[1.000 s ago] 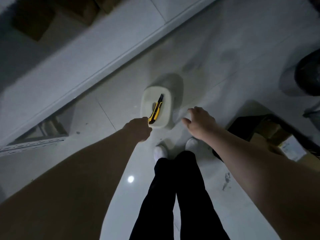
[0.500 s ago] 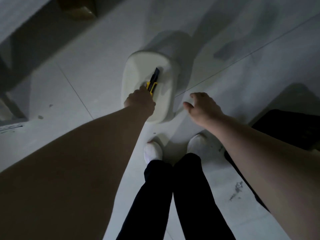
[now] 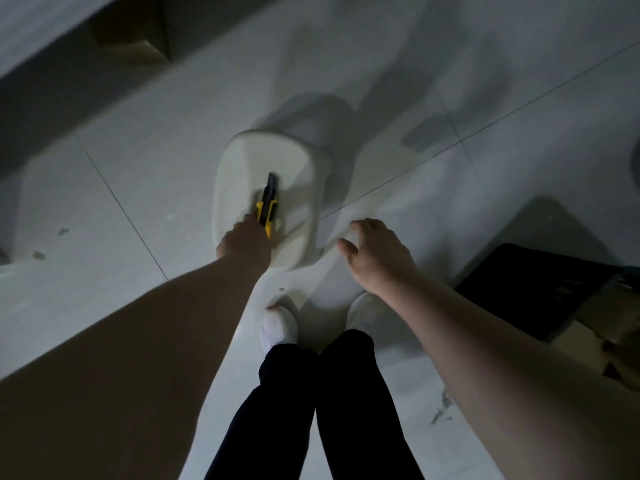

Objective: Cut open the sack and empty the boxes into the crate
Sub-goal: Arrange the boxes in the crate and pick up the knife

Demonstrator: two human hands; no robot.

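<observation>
- yellow-and-black knife [image 3: 268,202] lies on a white stool [image 3: 277,161]; a second ago the left hand [image 3: 242,242] was short of it, now it covers the handle end.
- its fingers are hidden, so i cannot tell whether it grips yet; the right hand [image 3: 377,258] hovers beside the stool, loosely spread, holding nothing.
- the cutter is probably being fetched; no sack in view, nothing cut.
- count: one knife, one stool, two hands, one dark crate [image 3: 519,285] at the right edge, seemingly two or three boxes [image 3: 595,327] by it.
</observation>
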